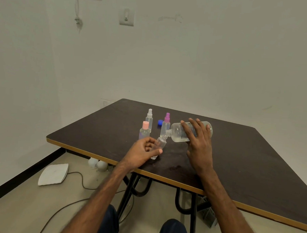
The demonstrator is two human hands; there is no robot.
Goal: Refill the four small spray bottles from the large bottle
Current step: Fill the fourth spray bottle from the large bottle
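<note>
A: Where is the big bottle?

B: The large bottle [176, 132] is up over the table [245, 156], tipped on its side. Its mouth has no cap on it and points left and a bit down. A little clear water sits along its low side.

A: Who holds it?

B: The right hand [199, 143] does. Its fingers lie over the top of the bottle and curl round it.

A: What does the left hand do?

B: The left hand [144, 149] holds the small open bottle [161, 143]. The fingers and thumb wrap round its middle. The bottle leans to the right, and its open top touches the mouth of the large bottle. I cannot tell if its bottom rests on the table.

A: Where are the other small ones?

B: Three stand up straight on the table, just behind the hands. The pink-cap bottle [144, 131] is close to the left hand. The white spray bottle [149, 117] is right behind it. The purple spray bottle [166, 124] stands just beside the neck of the large bottle.

A: Is there something blue?

B: Yes, a blue cap [160, 122] lies on the table between the white one and the purple one.

A: What is on the floor?

B: A flat white thing [54, 174] with a cord [80, 180] lies by the wall, to the left of the table.
</note>
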